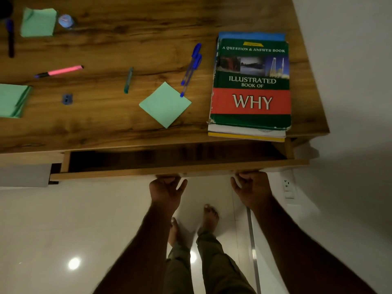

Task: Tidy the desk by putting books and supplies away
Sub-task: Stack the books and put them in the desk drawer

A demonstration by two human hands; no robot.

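1. A brown wood-grain counter [127, 128] has a shallow wooden drawer [169, 171] standing partly out from under its near edge. The inside is dark, and what it holds cannot be told.
2. The left hand [166, 193] holds the drawer's front panel from below, near its middle. Its grip is clamped on the panel, with the fingertips curled up out of sight.
3. The right hand [250, 187] holds the same panel further right, its grip likewise clamped round the lower edge.
4. A stack of books [251, 85] lies at the counter's right end, reaching its near edge. On top is a green and red hardback titled "Illustrated Book of Why". A blue cover shows at the far end, and white and yellow ones at the near end.
5. Two blue ballpoint pens [192, 66] lie side by side just left of the stack. The nearer tip touches the edge of a square green paper note [165, 105].
6. Further left, apart from one another, lie a teal pen [128, 80], a pink highlighter with a dark cap [60, 71] and a small blue sharpener [67, 99].
7. A pile of green paper sheets [13, 100] sits at the left edge. At the far left are a curled green note [38, 22], a blurred round blue object [65, 21] beside it, and a dark blue pen [10, 38].
8. Below the drawer, bare feet [209, 219] stand on a glossy white floor [63, 230].
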